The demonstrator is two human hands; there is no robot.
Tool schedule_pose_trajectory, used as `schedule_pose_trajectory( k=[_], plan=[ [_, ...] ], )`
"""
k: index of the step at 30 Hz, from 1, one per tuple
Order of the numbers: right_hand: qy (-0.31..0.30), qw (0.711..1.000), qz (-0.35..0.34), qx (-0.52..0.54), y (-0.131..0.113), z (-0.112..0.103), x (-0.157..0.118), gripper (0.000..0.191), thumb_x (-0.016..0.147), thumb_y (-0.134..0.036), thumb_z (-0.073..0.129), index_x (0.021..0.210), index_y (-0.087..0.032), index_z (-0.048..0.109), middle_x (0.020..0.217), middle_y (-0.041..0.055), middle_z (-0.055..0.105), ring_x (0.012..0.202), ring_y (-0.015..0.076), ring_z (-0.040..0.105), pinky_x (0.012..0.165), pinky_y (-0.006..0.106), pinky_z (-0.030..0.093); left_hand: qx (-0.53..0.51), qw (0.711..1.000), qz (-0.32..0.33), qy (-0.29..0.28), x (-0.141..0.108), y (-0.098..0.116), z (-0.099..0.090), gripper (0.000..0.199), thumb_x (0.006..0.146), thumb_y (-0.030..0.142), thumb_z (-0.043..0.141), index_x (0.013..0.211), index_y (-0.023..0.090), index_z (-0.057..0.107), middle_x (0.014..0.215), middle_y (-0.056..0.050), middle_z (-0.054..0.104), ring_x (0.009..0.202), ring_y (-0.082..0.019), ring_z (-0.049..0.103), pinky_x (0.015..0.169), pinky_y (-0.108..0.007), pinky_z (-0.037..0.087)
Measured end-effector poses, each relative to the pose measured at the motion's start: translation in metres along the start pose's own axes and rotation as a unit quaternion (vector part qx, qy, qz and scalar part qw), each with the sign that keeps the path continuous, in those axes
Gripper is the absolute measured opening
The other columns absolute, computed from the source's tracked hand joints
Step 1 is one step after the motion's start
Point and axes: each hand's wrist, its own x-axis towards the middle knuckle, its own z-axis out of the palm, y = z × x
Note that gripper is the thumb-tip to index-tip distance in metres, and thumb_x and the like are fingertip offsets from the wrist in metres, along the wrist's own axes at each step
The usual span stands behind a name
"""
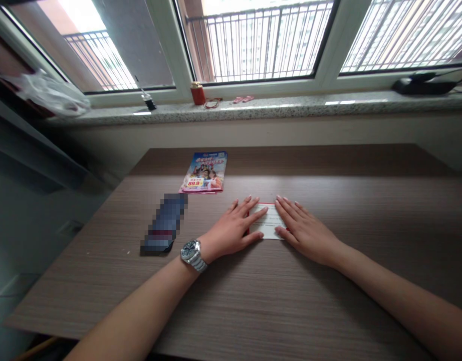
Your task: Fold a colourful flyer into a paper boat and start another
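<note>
A small white printed paper [269,226] with red at its edges lies flat on the brown wood-grain table [231,311]. Spread across its left part is my left hand [240,225], palm down, with a silver wristwatch [193,255] on the wrist. My right hand [306,229] rests flat at the paper's right side, fingers stretched out and covering that edge. Between the two hands the paper's middle shows, with lines of print too small to read. Neither hand grips anything.
Colourful flyers [206,173] lie stacked beyond my left hand. A dark, pixelated flat object [164,223] sits left of it. On the stone windowsill [291,108] are a red container [197,94], a plastic bag [52,93] and a black device [422,85].
</note>
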Motion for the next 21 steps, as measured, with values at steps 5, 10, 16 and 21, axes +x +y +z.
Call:
schedule_pose_trajectory(
  k=[5,10,16,21],
  plan=[
    [0.004,1.000,-0.001,-0.005,0.000,-0.001,0.000,0.070,0.105,-0.053,0.030,0.162,-0.013,0.020,0.167,0.0159,0.023,0.154,0.0241,0.021,0.125,0.045,0.024,0.000,0.999,-0.018,-0.029,-0.003,-0.005,-0.005,0.072,0.099,0.061,0.047,0.160,0.032,0.023,0.170,-0.006,0.008,0.158,-0.028,0.008,0.127,-0.051,0.012],
    [0.012,1.000,-0.006,-0.004,0.000,0.000,0.000,0.072,0.105,-0.051,0.030,0.163,-0.015,0.011,0.166,0.0160,0.025,0.154,0.0249,0.022,0.125,0.047,0.024,0.011,0.999,-0.024,-0.041,-0.005,-0.010,-0.006,0.074,0.099,0.062,0.046,0.161,0.029,0.021,0.170,-0.007,0.006,0.158,-0.027,0.004,0.128,-0.048,0.010],
    [0.013,1.000,-0.007,-0.002,0.002,0.001,-0.001,0.072,0.105,-0.051,0.030,0.163,-0.015,0.009,0.166,0.0167,0.024,0.154,0.0256,0.022,0.124,0.048,0.025,0.019,0.999,-0.016,-0.047,-0.007,-0.015,-0.008,0.075,0.099,0.061,0.047,0.161,0.028,0.021,0.169,-0.011,0.009,0.157,-0.030,0.006,0.126,-0.052,0.012],
    [0.015,1.000,-0.004,0.009,0.001,0.001,-0.002,0.073,0.105,-0.051,0.032,0.164,-0.017,0.006,0.166,0.0157,0.024,0.153,0.0261,0.023,0.124,0.048,0.026,0.012,0.999,-0.002,-0.044,-0.009,-0.019,-0.009,0.073,0.099,0.059,0.048,0.161,0.029,0.022,0.169,-0.011,0.013,0.157,-0.030,0.010,0.126,-0.053,0.013]
  ],
)
